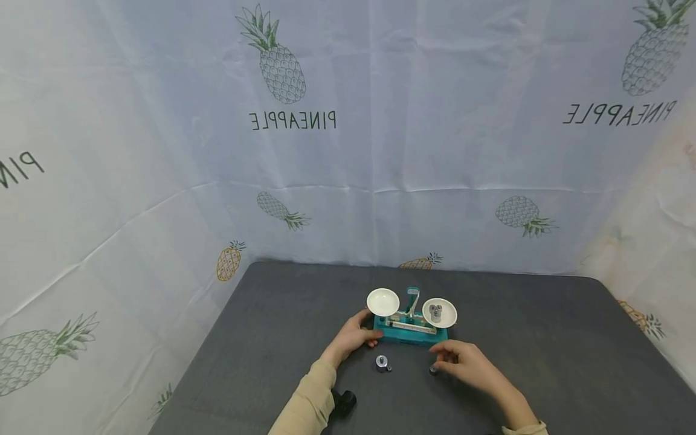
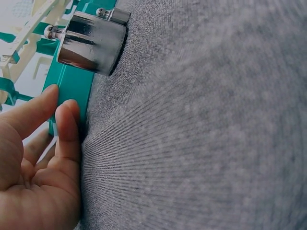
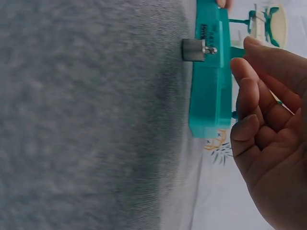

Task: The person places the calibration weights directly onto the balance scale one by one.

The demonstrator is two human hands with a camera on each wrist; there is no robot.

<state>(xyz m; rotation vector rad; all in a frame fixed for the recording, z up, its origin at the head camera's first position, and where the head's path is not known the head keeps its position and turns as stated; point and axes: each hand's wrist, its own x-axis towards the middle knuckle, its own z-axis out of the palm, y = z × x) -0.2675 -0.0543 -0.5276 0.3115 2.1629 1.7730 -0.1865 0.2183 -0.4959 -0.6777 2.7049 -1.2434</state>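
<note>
A teal balance scale (image 1: 410,336) with two cream pans stands on the dark table. My left hand (image 1: 350,338) grips the left end of its base, thumb along the front. The left pan (image 1: 383,302) looks bare; the right pan (image 1: 448,313) carries several metal weights (image 1: 435,312). In front of the base stands a large silver weight (image 2: 93,43) with a small one (image 2: 117,16) beside it. My right hand (image 1: 462,364) hovers by another small weight (image 1: 433,370). In the right wrist view its fingers (image 3: 247,98) are loosely curled, apart from a knobbed weight (image 3: 194,50), holding nothing.
A black, rounded object (image 1: 344,402) lies beside my left forearm, partly hidden by the sleeve. Behind the table (image 1: 522,320) hangs a pale cloth (image 1: 413,151) printed with pineapples, with more cloth at both sides.
</note>
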